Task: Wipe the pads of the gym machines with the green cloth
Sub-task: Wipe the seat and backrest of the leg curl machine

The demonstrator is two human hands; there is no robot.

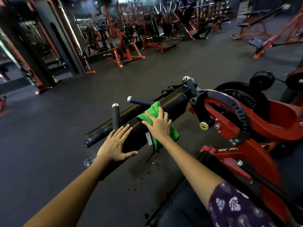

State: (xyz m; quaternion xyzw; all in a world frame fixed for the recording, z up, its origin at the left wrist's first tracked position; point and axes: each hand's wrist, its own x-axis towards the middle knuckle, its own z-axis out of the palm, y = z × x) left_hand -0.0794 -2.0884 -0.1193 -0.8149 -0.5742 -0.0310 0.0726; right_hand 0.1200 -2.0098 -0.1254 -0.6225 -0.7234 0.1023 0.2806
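Right hand flat on green cloth, fingers spread, pressing cloth onto long black pad. Pad runs from near-left up to far-right. Left hand flat on near end, fingers apart, steadying. Next wipe likely goes along pad, toward far-right end.

A dim gym hall with a dark rubber floor. Rows of red-framed weight machines stand along the far side. A tall cable station rises on the left, and red benches stand at far right.
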